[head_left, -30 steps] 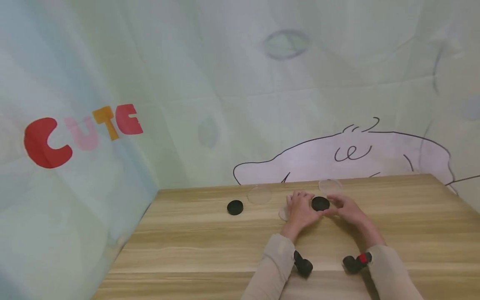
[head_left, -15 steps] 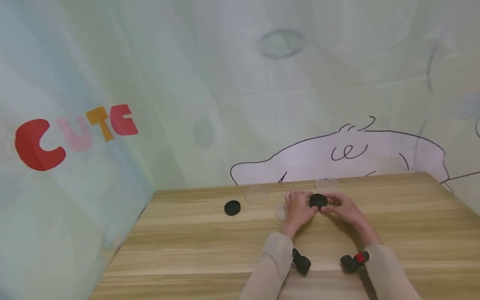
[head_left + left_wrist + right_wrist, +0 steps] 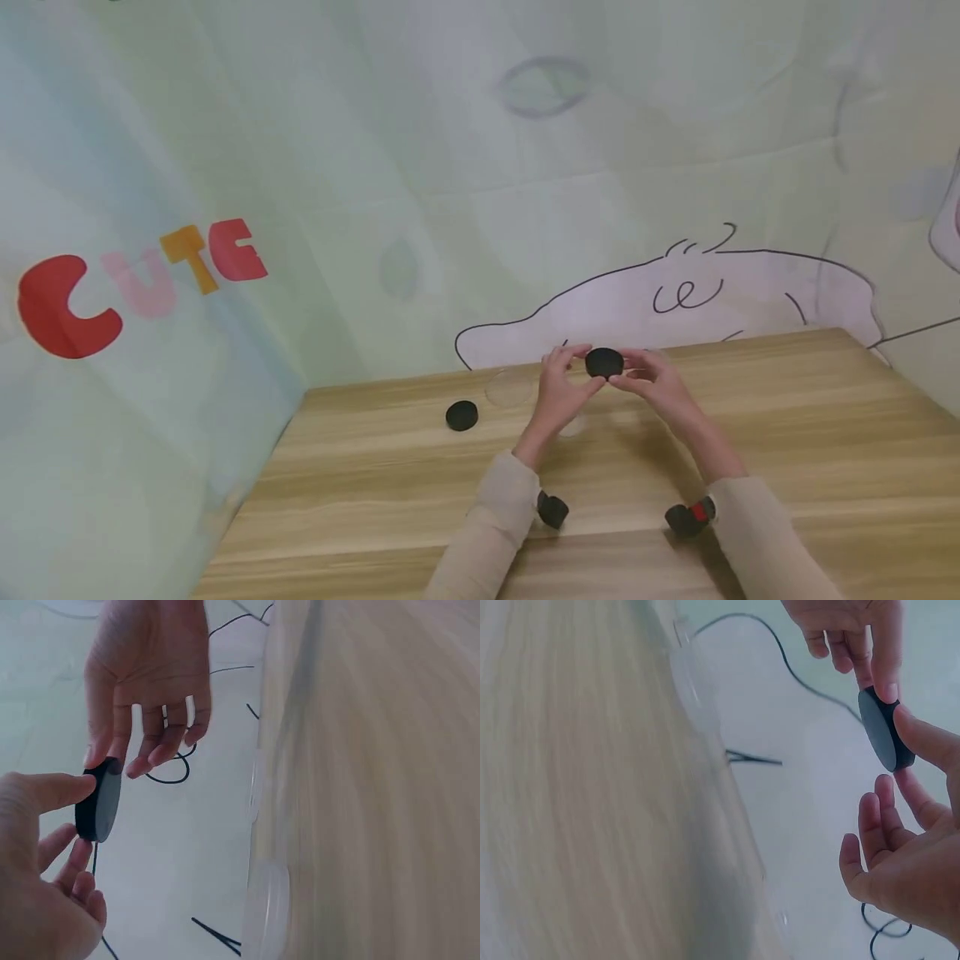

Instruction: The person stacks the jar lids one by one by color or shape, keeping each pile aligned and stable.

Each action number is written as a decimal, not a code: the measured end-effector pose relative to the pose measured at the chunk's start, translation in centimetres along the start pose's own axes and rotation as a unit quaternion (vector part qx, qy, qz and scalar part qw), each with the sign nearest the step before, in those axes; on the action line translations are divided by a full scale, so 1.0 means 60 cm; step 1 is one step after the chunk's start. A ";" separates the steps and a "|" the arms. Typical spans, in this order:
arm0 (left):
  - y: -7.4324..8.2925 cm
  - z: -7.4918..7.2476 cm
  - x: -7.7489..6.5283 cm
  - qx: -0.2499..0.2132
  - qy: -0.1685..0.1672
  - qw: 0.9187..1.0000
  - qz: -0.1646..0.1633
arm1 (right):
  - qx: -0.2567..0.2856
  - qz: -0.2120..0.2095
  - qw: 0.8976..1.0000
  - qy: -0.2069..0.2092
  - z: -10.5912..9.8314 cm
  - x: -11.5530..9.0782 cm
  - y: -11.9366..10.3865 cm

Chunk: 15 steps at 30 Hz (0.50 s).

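A round black lid-like disc (image 3: 604, 363) is held up off the table between both hands. My left hand (image 3: 557, 393) pinches its left edge with thumb and fingertips. My right hand (image 3: 666, 390) pinches the right edge the same way. In the left wrist view the black disc (image 3: 97, 799) is seen nearly edge-on, with a flat greyish face and a thick rim. The right wrist view shows the black disc (image 3: 886, 729) tilted, thumbs against its rim. A second black disc (image 3: 462, 415) lies on the table to the left.
Clear round plastic pieces lie on the wooden table (image 3: 360, 492): one clear piece (image 3: 508, 388) near the back edge, another clear piece (image 3: 572, 427) below the left hand. A third is mostly hidden behind the right hand. A printed cloth (image 3: 360, 250) hangs behind the table.
Both hands have risen from the tabletop and shifted left, lifting the black disc between them. The smaller clear piece beside the left hand is now less covered.
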<state>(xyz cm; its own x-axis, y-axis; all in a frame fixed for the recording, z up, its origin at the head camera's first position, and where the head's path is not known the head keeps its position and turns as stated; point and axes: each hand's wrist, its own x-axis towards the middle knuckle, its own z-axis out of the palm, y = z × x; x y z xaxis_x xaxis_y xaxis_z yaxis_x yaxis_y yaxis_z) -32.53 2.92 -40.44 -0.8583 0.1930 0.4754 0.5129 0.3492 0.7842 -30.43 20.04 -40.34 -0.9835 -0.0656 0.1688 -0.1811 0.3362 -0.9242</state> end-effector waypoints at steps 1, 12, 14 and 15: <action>-0.002 -0.012 -0.004 -0.008 -0.002 1.000 -0.001 | 0.002 -0.003 1.000 -0.003 0.009 0.000 -0.005; -0.038 -0.134 -0.083 0.020 -0.021 1.000 -0.005 | 0.028 -0.030 0.996 -0.076 0.120 -0.023 -0.034; -0.047 -0.149 -0.095 0.022 -0.027 0.999 -0.021 | 0.025 -0.036 0.994 -0.098 0.135 -0.029 -0.031; -0.052 -0.157 -0.100 0.018 -0.030 0.999 -0.033 | 0.021 -0.040 0.993 -0.112 0.141 -0.032 -0.029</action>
<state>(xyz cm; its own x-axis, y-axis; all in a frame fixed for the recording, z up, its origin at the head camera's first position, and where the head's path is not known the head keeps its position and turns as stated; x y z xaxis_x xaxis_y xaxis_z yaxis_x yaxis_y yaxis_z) -28.85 -7.95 -42.01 -0.8902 0.2221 0.3978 0.4551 0.3957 0.7977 -28.18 11.64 -41.95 -0.9392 -0.3003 0.1664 -0.2541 0.2822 -0.9251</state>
